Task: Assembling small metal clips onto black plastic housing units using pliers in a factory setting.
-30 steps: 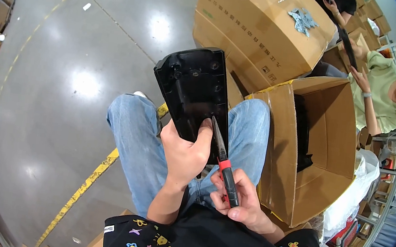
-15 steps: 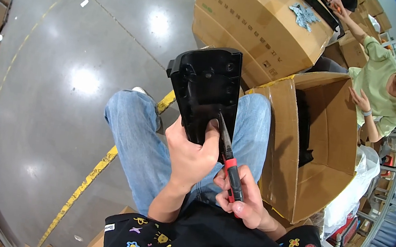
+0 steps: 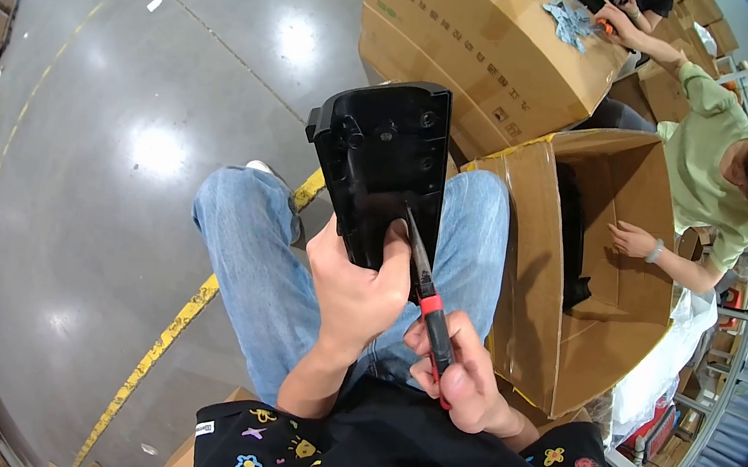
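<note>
My left hand grips the lower end of a black moulded plastic housing, held above my lap with its hollow side toward me. The thumb presses on its inner face. In my right hand is a pair of long-nose pliers with red and black handles. Their narrow metal jaws point up and lie against the inside of the housing, just beside my left thumb. Whether the tip grips anything is too small to tell.
An open cardboard box with black parts inside stands at my right. Beyond it, a large closed carton carries a grey-blue rag. A co-worker in a green shirt reaches one hand into the open box. Yellow floor tape runs at left.
The co-worker's near hand has come down into the open box, and the other has reached across toward the rag. My hands, the housing and the pliers have barely shifted.
</note>
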The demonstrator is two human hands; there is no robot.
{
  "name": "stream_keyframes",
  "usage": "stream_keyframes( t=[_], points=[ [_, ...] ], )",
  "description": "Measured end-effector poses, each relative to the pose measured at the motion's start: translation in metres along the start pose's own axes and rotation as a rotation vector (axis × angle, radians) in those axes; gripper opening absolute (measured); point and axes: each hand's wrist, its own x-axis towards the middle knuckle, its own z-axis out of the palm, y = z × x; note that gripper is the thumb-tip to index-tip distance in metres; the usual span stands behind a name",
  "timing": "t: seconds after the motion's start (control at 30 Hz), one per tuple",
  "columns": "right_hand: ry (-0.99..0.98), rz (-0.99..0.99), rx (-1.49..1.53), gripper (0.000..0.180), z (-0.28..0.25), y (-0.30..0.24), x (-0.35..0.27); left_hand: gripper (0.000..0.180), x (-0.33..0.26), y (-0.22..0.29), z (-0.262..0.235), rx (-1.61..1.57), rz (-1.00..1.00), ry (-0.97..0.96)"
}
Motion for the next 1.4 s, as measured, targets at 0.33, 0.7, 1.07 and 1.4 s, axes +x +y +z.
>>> stream_keyframes(
  t=[0.33, 0.7, 1.07, 1.4],
  points=[
    [-0.007, -0.013, -0.038, 0.04, 0.006, 0.023, -0.001, 0.009, 0.001, 0.009, -0.008, -0.101, -0.016, 0.036],
    [-0.178, 0.298, 0.902, 0.056, -0.018, 0.005, 0.007, 0.011, -0.004, 0.005, -0.002, 0.007, 0.086, 0.053],
    [-0.379, 0.353, 1.227, 0.062, -0.019, 0.004, 0.02, 0.012, -0.006, 0.009, -0.008, -0.009, 0.033, 0.038],
    [-0.12, 0.442, 0.832, 0.028, -0.012, -0.022, 0.024, 0.012, -0.002, 0.003, -0.008, -0.019, 0.088, 0.036]
  ],
)
